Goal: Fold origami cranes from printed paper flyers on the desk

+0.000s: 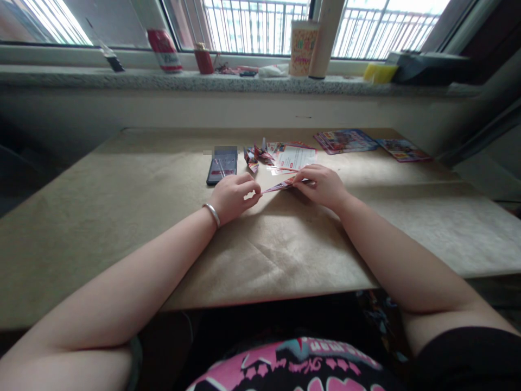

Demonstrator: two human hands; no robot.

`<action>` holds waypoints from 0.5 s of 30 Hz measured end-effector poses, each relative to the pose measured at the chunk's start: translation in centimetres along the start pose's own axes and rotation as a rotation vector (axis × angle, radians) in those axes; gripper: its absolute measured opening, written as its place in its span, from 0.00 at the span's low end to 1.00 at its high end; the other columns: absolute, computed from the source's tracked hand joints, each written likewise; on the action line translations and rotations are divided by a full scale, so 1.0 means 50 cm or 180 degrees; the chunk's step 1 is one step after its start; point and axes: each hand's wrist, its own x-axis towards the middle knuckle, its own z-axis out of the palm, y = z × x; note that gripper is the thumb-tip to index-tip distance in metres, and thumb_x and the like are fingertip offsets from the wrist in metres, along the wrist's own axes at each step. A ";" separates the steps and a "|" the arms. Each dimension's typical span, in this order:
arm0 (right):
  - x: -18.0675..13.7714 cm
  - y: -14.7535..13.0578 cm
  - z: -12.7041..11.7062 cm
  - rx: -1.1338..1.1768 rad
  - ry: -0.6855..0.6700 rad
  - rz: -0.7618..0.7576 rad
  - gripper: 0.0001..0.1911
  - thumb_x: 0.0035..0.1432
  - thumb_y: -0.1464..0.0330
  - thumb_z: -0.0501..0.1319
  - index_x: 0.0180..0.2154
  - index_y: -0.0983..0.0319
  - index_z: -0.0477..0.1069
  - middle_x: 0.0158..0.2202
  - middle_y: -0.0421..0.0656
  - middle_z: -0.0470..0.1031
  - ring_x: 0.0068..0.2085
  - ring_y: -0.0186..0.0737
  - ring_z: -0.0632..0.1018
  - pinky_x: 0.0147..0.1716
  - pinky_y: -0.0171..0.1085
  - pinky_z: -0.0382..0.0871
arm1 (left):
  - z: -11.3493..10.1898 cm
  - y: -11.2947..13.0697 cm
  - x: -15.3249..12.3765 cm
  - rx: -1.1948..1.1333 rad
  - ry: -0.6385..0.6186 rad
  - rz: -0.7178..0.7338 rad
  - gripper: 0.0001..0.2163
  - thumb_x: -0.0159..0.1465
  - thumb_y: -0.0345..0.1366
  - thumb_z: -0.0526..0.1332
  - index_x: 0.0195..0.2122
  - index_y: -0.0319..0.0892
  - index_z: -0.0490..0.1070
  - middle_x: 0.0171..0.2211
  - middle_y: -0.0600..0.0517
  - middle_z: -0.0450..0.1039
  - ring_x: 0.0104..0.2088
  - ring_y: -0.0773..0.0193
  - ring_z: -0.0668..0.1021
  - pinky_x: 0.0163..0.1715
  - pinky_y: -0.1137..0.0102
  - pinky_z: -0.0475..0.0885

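Between my hands, just above the table, is a folded piece of printed paper (280, 185) with a long, narrow point. My left hand (236, 196), with a silver bangle at the wrist, pinches its pointed tip between thumb and forefinger. At the other end, my right hand (321, 184) grips the wider part, its fingers closed and covering some of it. Right behind the paper lie folded paper figures (257, 155) in dark and red print. Beside them are several loose printed sheets (296, 156), white with red edging.
A phone (222, 165) lies left of the folded figures. Stacks of colourful printed sheets (345, 141) sit at the back right of the table (101, 217). Along the stone sill (244, 82) stand a red can (164, 50), a paper cup (303, 48) and a yellow object (380, 73).
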 end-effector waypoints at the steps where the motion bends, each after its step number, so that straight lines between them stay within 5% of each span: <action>1: 0.000 0.007 -0.002 0.0045 0.0021 0.0003 0.05 0.56 0.68 0.61 0.31 0.59 0.76 0.35 0.44 0.79 0.39 0.42 0.77 0.40 0.39 0.69 | 0.001 -0.002 0.000 -0.0058 0.0023 -0.0021 0.08 0.64 0.37 0.59 0.30 0.41 0.73 0.30 0.51 0.72 0.27 0.68 0.72 0.31 0.72 0.66; 10: -0.001 0.045 -0.005 0.0591 -0.0076 -0.0174 0.07 0.58 0.65 0.63 0.32 0.57 0.79 0.35 0.44 0.80 0.38 0.41 0.78 0.43 0.42 0.71 | -0.003 -0.002 -0.005 -0.0417 0.0083 -0.0194 0.07 0.65 0.36 0.57 0.31 0.40 0.70 0.32 0.51 0.71 0.30 0.68 0.73 0.32 0.72 0.69; 15: 0.004 0.014 0.023 0.0955 -0.0444 -0.0555 0.07 0.59 0.63 0.63 0.33 0.54 0.81 0.37 0.41 0.81 0.40 0.40 0.78 0.46 0.44 0.70 | 0.002 -0.001 -0.005 -0.0618 -0.0289 -0.0164 0.11 0.68 0.37 0.52 0.42 0.40 0.72 0.43 0.45 0.73 0.42 0.62 0.76 0.45 0.66 0.72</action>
